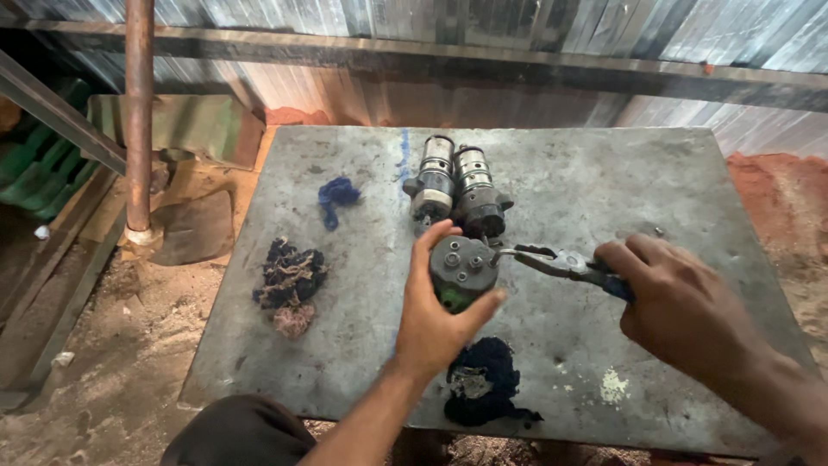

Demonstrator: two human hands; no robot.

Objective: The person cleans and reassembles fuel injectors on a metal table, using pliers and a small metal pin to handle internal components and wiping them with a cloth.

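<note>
Your left hand (434, 324) grips the grey cylinder (463, 272); your right hand (677, 302) clasps the pliers (556, 261). Brace the cylinder firmly and pull straight.

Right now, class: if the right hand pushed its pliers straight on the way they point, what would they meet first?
The right hand points its pliers leftward; their tips already seem to touch the grey cylindrical part held by the left hand.

blue rag (337, 195), dark rag pile (291, 274), two metal cylinders (455, 187) on steel plate (655, 190); rusty pipe (139, 112) at left.
</note>
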